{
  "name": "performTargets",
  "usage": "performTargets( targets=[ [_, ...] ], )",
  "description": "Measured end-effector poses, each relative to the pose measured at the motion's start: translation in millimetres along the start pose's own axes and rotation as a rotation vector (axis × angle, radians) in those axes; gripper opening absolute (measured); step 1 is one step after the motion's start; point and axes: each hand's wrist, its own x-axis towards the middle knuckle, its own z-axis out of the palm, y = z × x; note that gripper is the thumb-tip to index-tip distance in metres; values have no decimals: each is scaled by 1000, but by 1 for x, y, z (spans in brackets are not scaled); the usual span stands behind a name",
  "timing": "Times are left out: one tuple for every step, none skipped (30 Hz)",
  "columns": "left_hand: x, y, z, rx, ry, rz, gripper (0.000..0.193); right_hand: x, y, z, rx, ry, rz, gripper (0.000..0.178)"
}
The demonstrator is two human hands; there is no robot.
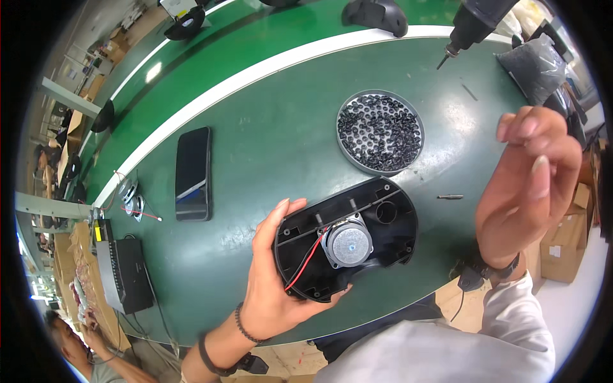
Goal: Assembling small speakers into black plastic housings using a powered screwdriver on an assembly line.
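My left hand (263,287) grips a black plastic speaker housing (300,255) by its left and lower edge, tilted over the table. Its hollow inside faces up. A round silver speaker (350,245) sits in the middle of it, with a red and a black wire (309,262) running to the lower left edge. My right hand (533,172) is raised at the right, its fingers curled in toward the thumb; anything they hold is too small or hidden. A round tray (341,148) of small black screws (389,131) stands just beyond the housing.
A power screwdriver (476,29) hangs at the upper right. A loose driver bit (450,196) and a black phone (193,173) lie on the green table (268,115). Loose speakers (131,198) and a black box (125,274) are at the left, near another person (76,348). Cartons (565,246) stand right.
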Motion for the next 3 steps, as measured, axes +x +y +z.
performTargets(
  targets=[
    [0, 0, 0, 12, 13, 8, 127, 3, 3, 0, 30, 73, -25, 20],
    [-1, 1, -1, 15, 24, 24, 127, 4, 6, -2, 52, 171, -7, 24],
    [0, 1, 0, 14, 31, 42, 126, 6, 9, -3, -13, 184, -19, 28]
  ],
)
